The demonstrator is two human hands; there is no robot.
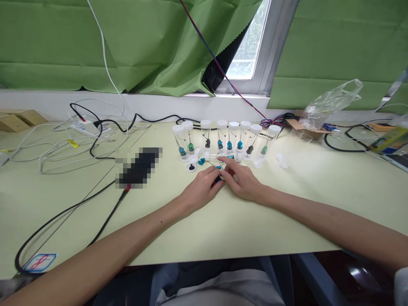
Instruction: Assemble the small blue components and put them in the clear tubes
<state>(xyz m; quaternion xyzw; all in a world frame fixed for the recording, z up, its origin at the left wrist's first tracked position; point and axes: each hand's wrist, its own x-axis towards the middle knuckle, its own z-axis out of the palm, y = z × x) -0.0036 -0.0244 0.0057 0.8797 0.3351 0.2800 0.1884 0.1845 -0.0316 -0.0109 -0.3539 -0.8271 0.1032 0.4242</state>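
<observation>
My left hand is closed with its fingertips around a small blue piece, mostly hidden by the fingers. Touching it from the other side, my right hand has its thumb against the left fingertips and its index finger reaching forward; what it grips is hidden. Just beyond the fingers lies a clear tube with white ends. Left of it are a loose blue piece and a white cap with a black piece. Behind stand several clear tubes with white caps, holding coloured pieces and thin wires.
To the right lies an empty clear tube near white caps. A blurred dark device with a black cable lies on the left. White cables tangle beyond it. A cardboard box with a plastic bag stands back right.
</observation>
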